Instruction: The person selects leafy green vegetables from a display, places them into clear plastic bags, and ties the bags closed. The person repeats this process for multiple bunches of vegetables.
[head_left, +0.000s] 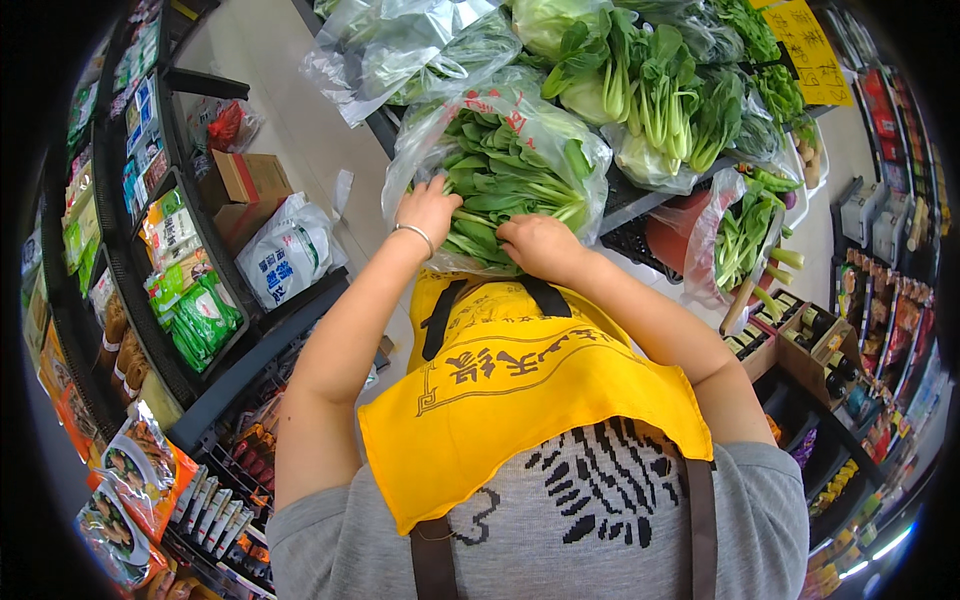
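A clear plastic bag (397, 176) with red writing lies wide at its mouth in front of me, filled with leafy greens (510, 169). My left hand (429, 211), with a bangle at the wrist, is at the near left of the greens, its fingertips among the stems. On the near stems rests my right hand (541, 244), its fingers curled against them; whether either hand grips any stems is hard to tell. Behind the bag lie bok choy (664, 97) and bagged vegetables (442, 60). A yellow apron (525, 367) covers my front.
To the right, another plastic bag of greens (739, 240) stands beside a black crate (637, 244). Boxes of bottles (814, 330) are at the lower right. Shelves of packaged goods (199, 315), a cardboard box (255, 176) and a white printed bag (289, 251) are on the left.
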